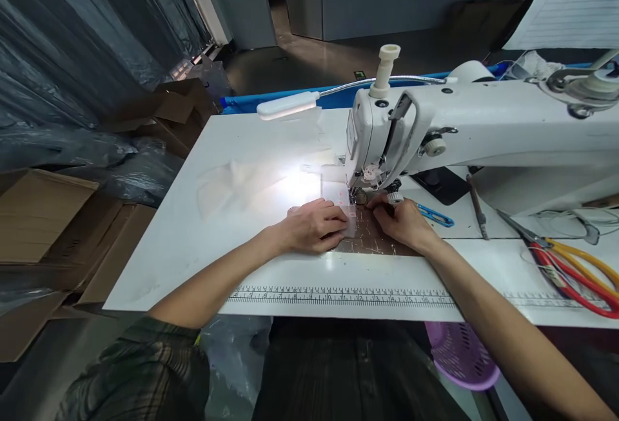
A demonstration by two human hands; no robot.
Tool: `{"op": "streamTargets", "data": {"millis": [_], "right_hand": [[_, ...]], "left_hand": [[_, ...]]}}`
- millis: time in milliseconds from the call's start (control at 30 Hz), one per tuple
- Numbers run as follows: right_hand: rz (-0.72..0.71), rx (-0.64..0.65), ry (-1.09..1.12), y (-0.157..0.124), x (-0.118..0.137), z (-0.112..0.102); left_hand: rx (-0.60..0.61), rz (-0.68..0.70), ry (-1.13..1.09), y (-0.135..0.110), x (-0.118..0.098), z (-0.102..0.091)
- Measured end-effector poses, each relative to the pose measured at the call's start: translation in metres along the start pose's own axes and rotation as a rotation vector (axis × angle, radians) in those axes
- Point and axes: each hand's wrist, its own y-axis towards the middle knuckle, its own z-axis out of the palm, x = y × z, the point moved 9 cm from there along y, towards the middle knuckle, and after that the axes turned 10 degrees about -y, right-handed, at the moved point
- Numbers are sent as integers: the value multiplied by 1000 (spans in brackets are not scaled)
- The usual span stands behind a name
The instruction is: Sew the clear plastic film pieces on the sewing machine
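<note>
My left hand (316,225) lies palm down, fingers slightly bent and apart, on a thin pale translucent piece of material (352,220) with pinkish marks. This piece reaches the needle area of a white sewing machine (366,131). Just right of the presser foot (355,196) is my right hand (402,220), its thumb and forefinger pinched together. Whatever the pinch holds is too small to make out. Beneath both hands, a brown plate (380,242) with scratches is set in the white table (193,273).
Blue thread snips (435,216), a dark phone-like slab (442,185) and red-and-yellow-handled scissors (575,263) lie to the right. A lit lamp (287,105) hangs over pale sheer fabric (232,186). Cardboard boxes (43,215) stand left; a purple basket (464,356) sits below the table edge.
</note>
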Motion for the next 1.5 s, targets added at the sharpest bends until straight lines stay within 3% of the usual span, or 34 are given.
{"op": "streamTargets", "data": {"millis": [367,733,967,1200,1500], "right_hand": [[-323,-57,-242,-18,23,10],[-300,-54,-130,-19,28,4],[-397,-64,45,-23,44,0],[-452,40,2,-26,49,7],[-460,41,8,-27,49,9]], "left_hand": [[-66,-146,-164,-6,17,-6],[-163,-183,-170,-4,21,-10],[-81,-211,-217,-3,24,-3],[-68,-281,-294,-2,30,1],[-61,-372,-346,-2,35,1]]}}
